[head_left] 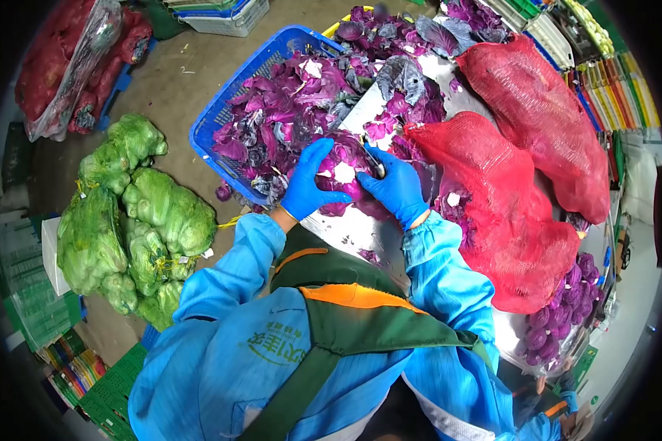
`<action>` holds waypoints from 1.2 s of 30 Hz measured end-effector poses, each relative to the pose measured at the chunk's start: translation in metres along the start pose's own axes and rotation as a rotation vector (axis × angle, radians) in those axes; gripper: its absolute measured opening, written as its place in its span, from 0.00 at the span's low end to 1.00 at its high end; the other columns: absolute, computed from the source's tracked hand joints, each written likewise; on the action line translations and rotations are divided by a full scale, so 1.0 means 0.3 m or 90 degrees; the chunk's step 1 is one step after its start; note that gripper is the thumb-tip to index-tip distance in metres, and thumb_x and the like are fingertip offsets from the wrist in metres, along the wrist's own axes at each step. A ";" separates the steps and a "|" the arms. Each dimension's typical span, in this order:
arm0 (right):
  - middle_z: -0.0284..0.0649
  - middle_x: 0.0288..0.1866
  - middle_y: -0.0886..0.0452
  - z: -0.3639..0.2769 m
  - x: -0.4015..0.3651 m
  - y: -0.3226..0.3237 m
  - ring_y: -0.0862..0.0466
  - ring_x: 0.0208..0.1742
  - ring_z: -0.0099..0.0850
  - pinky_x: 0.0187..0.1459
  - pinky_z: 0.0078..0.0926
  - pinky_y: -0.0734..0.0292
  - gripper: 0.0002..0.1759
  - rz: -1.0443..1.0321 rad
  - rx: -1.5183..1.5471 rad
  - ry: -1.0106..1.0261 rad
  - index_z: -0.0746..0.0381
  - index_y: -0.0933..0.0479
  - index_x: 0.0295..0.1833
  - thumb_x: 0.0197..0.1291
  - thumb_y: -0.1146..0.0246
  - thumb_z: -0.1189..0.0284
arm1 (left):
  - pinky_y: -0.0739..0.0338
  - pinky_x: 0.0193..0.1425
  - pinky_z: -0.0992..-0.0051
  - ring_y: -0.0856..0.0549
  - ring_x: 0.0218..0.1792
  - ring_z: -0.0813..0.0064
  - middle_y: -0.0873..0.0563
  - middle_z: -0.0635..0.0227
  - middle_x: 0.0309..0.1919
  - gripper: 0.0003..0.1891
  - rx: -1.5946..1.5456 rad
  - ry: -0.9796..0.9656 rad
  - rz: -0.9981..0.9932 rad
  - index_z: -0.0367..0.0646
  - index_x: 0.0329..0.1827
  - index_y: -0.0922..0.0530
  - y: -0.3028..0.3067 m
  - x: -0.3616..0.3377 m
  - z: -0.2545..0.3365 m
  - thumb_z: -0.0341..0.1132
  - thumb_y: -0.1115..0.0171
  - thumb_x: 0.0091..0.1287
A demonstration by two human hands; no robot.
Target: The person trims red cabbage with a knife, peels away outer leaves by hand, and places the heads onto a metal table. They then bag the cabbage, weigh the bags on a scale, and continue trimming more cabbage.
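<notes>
Between my two blue-gloved hands is a purple cabbage (340,170) with a pale cut stem facing up. My left hand (312,182) is curved around its left side, thumb and fingers against it. On the right, my right hand (396,184) touches the cabbage with its fingertips and is closed on a small knife (375,160), mostly hidden by the fingers. Just beyond my left hand stands a blue basket (224,103) heaped with purple leaves (298,88). The cabbage is over a white table (353,229) scattered with leaf bits.
Red mesh sacks (485,198) lie on the right, with packed purple cabbages (563,309) below them. Bags of green vegetables (169,209) rest on the floor at left. More red sacks (81,66) stand back left. Part of another person (555,419) shows at bottom right.
</notes>
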State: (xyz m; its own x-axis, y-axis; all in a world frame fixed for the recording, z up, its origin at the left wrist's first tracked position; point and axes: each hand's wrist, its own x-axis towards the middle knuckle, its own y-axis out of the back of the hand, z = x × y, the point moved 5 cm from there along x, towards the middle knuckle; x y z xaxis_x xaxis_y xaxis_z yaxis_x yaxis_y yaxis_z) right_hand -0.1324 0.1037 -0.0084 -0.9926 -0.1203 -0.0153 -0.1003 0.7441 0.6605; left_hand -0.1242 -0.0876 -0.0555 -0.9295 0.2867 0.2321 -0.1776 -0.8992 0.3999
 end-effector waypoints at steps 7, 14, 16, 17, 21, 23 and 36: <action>0.51 0.33 0.16 0.348 0.106 -0.062 0.15 0.35 0.47 0.38 0.40 0.21 0.16 0.007 0.043 -0.142 0.57 0.18 0.47 0.52 0.35 0.65 | 0.42 0.76 0.61 0.37 0.72 0.58 0.35 0.59 0.70 0.56 0.038 -0.050 -0.101 0.47 0.74 0.38 -0.004 0.015 0.002 0.44 0.17 0.38; 0.50 0.48 0.17 0.194 0.072 0.025 0.16 0.51 0.40 0.51 0.34 0.22 0.24 0.098 0.121 -0.039 0.60 0.23 0.59 0.56 0.33 0.69 | 0.42 0.76 0.60 0.37 0.71 0.57 0.38 0.59 0.69 0.58 0.014 -0.005 -0.123 0.51 0.75 0.38 0.010 0.035 -0.002 0.47 0.17 0.36; 0.50 0.49 0.17 0.108 0.047 0.039 0.16 0.51 0.42 0.51 0.35 0.22 0.24 0.071 0.107 -0.024 0.60 0.23 0.59 0.57 0.33 0.67 | 0.41 0.75 0.60 0.36 0.70 0.56 0.38 0.58 0.68 0.59 0.033 -0.020 -0.153 0.52 0.75 0.39 0.006 0.042 0.004 0.48 0.16 0.35; 0.50 0.50 0.18 0.055 0.038 0.045 0.17 0.52 0.44 0.51 0.36 0.22 0.24 0.045 0.092 -0.001 0.60 0.24 0.60 0.58 0.33 0.65 | 0.41 0.75 0.60 0.36 0.70 0.56 0.38 0.58 0.68 0.59 0.033 -0.020 -0.152 0.52 0.75 0.39 0.005 0.046 0.012 0.48 0.16 0.35; 0.51 0.63 0.26 -0.046 -0.052 0.016 0.16 0.42 0.50 0.40 0.46 0.21 0.35 -0.056 -0.102 0.006 0.54 0.42 0.75 0.65 0.41 0.58 | 0.38 0.73 0.60 0.36 0.70 0.54 0.36 0.55 0.68 0.58 0.030 0.007 -0.080 0.47 0.74 0.38 -0.012 0.050 0.020 0.48 0.16 0.36; 0.51 0.69 0.32 -0.029 -0.070 -0.010 0.15 0.38 0.50 0.35 0.46 0.21 0.37 -0.077 -0.157 0.002 0.51 0.48 0.77 0.66 0.44 0.58 | 0.37 0.72 0.61 0.35 0.69 0.53 0.36 0.54 0.68 0.56 0.034 0.005 -0.044 0.45 0.73 0.37 -0.022 0.047 0.009 0.49 0.16 0.37; 0.52 0.46 0.17 0.048 -0.001 0.010 0.15 0.44 0.46 0.45 0.39 0.21 0.31 -0.106 0.030 -0.165 0.53 0.27 0.65 0.55 0.31 0.56 | 0.37 0.73 0.60 0.35 0.70 0.53 0.36 0.53 0.69 0.56 0.058 -0.031 -0.086 0.44 0.73 0.38 -0.033 0.048 0.030 0.47 0.17 0.38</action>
State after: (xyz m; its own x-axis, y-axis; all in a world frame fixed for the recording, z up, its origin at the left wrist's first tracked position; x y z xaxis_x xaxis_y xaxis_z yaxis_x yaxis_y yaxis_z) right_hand -0.1334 0.1155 -0.0172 -0.9460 -0.0762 -0.3151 -0.2601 0.7587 0.5973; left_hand -0.1329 -0.0718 -0.0481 -0.8821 0.4202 0.2128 -0.2670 -0.8183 0.5090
